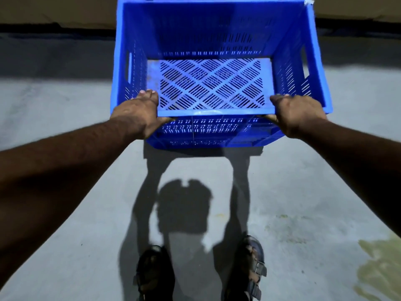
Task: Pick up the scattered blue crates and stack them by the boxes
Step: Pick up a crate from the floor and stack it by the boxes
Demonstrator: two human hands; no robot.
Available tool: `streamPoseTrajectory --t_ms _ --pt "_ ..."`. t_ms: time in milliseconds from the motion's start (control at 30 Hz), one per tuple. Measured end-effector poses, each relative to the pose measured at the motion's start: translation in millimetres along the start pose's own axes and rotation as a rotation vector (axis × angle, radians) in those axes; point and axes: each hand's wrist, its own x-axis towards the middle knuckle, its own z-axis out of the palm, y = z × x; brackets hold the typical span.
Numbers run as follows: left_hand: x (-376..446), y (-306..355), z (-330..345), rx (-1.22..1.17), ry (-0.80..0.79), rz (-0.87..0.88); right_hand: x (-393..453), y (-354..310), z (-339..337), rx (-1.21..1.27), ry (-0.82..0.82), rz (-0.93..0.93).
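A large blue slotted plastic crate (217,29) fills the upper middle of the head view, empty, its open top towards me. It appears to be held above the floor, with its shadow below it. My left hand (138,114) grips the near rim at its left corner, fingers curled over the edge. At the rim's right corner my right hand (297,114) grips in the same way. Both arms reach forward.
Brown cardboard boxes (54,11) run along the far edge, behind the crate. The grey concrete floor (65,213) carries my shadow, and my two sandalled feet (156,272) stand at the bottom. A yellowish wet stain (379,261) marks the floor at lower right.
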Motion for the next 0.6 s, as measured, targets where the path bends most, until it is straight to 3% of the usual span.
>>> streamPoseTrajectory --t_ms 600 --pt "4.0 -11.9 9.6 -0.007 0.055 0.013 -22.5 -19.0 -6.0 -0.039 -0.111 0.066"
